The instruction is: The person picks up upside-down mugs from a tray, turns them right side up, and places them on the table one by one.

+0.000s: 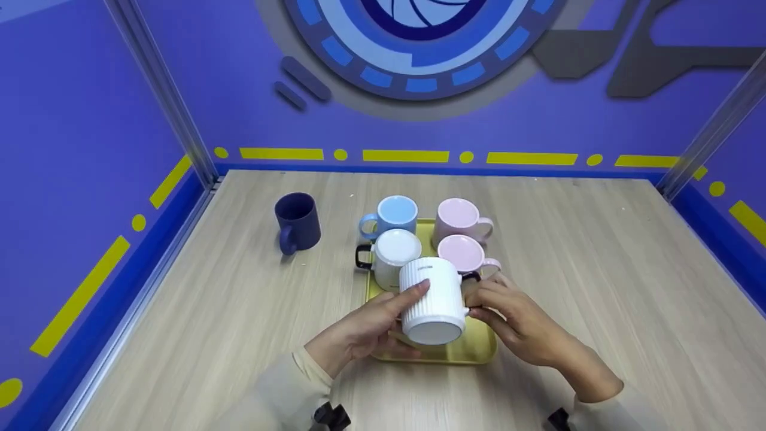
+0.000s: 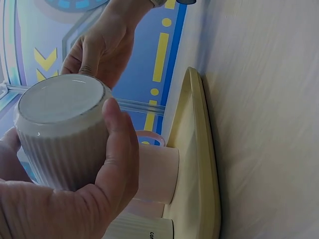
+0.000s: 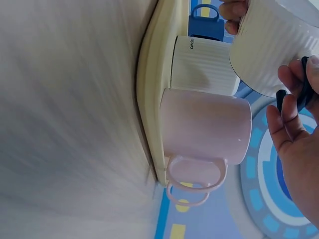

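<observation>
Above the near end of the yellow tray (image 1: 431,357), a ribbed white mug (image 1: 432,299) is held tilted, its base turned toward me. My left hand (image 1: 374,326) grips its body from the left, thumb across the ribbed side. On the right, my right hand (image 1: 517,317) pinches the mug's black handle (image 3: 305,82) with its fingers. Behind the held mug on the tray stand a white mug (image 1: 398,248) with a black handle, a light blue mug (image 1: 398,212), a near pink mug (image 1: 461,252) and a far pink mug (image 1: 458,215).
A dark navy mug (image 1: 299,221) stands on the wooden table (image 1: 239,335) to the left of the tray, its handle toward me. Blue panels (image 1: 359,129) with yellow markings rise behind the table and at both sides.
</observation>
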`<state>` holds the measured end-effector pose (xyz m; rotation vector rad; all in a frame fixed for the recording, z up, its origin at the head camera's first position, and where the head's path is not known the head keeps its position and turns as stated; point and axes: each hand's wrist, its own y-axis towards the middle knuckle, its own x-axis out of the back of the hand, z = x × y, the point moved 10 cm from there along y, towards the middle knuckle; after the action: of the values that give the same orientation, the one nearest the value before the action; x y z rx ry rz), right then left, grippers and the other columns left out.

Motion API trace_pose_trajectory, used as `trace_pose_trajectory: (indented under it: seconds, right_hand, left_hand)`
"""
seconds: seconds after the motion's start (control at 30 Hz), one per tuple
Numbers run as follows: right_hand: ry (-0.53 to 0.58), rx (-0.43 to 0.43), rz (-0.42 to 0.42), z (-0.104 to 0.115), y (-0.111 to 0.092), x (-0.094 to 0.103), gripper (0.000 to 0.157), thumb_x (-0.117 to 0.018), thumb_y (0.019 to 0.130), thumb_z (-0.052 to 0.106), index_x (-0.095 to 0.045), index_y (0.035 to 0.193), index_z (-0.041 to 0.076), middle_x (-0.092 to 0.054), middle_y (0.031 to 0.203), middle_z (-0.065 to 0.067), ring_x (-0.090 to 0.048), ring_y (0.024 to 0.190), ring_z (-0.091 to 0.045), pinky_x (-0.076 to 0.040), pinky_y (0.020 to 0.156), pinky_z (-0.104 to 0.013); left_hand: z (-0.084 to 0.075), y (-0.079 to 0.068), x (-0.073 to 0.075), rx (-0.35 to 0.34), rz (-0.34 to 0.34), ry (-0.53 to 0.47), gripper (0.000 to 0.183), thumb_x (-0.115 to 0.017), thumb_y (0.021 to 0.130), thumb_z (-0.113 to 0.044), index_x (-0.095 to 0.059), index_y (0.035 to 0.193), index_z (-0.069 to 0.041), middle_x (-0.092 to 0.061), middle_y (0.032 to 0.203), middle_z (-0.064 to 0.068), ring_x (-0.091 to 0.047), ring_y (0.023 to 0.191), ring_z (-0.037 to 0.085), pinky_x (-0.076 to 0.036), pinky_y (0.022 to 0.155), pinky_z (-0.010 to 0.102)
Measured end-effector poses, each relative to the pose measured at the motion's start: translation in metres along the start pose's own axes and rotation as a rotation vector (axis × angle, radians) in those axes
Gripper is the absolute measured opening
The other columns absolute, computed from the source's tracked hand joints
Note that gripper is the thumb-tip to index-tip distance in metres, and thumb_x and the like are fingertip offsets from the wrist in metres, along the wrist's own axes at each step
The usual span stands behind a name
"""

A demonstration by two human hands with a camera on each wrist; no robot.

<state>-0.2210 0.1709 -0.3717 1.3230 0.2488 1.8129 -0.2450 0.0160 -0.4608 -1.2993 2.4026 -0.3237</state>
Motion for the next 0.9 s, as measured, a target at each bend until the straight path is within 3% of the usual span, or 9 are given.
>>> trace_pose_trajectory:
  seconds: [0.2,0.4,0.67,0.83,0.9]
  right_hand:
    - [-0.078,-0.034,0.007,-0.003,-0.003,-0.002,0.016,-0.072,0.094,0.006,-0.069,0.103,0.018,-0.068,0.100,0.008,-0.050,0.095,-0.011,-0.041,0.082,-0.024]
    - [-0.103,0.028,-0.031,0.002,-0.002,0.001,0.024,-0.081,0.085,0.002,-0.072,0.100,0.019,-0.070,0.103,0.009,-0.053,0.095,-0.011,-0.042,0.082,-0.019]
    - [-0.145,0.089,-0.055,0.005,-0.003,0.002,0.024,-0.086,0.081,0.007,-0.075,0.099,0.019,-0.072,0.103,0.009,-0.057,0.094,-0.011,-0.041,0.084,-0.021]
    - [-0.094,0.076,-0.122,0.005,-0.003,0.011,0.032,-0.091,0.072,0.001,-0.074,0.094,0.016,-0.073,0.104,0.001,-0.065,0.096,-0.016,-0.046,0.092,-0.017]
    - [-0.044,0.063,-0.146,0.004,-0.001,0.015,0.035,-0.092,0.068,-0.003,-0.071,0.090,0.014,-0.072,0.103,-0.004,-0.067,0.098,-0.019,-0.048,0.096,-0.016]
  left_hand:
    - [-0.002,0.003,0.000,-0.017,-0.008,0.018,0.070,-0.063,0.097,-0.057,-0.051,0.143,-0.006,-0.069,0.122,0.015,-0.070,0.105,0.026,-0.059,0.094,0.057]
    - [-0.007,0.005,0.001,-0.051,-0.015,0.032,0.064,-0.069,0.095,-0.049,-0.054,0.140,-0.007,-0.070,0.122,0.014,-0.070,0.106,0.025,-0.058,0.093,0.060]
    - [-0.010,0.005,0.002,-0.097,-0.050,0.089,0.051,-0.070,0.097,-0.038,-0.058,0.136,-0.008,-0.071,0.118,0.012,-0.070,0.101,0.022,-0.061,0.087,0.059]
    - [-0.011,0.006,0.003,-0.106,-0.048,0.097,0.050,-0.073,0.095,-0.037,-0.059,0.135,-0.009,-0.069,0.121,0.011,-0.070,0.103,0.022,-0.060,0.090,0.059]
    - [-0.013,0.006,0.003,-0.124,-0.047,0.120,0.051,-0.074,0.094,-0.037,-0.059,0.134,-0.009,-0.069,0.122,0.011,-0.070,0.105,0.022,-0.060,0.092,0.052]
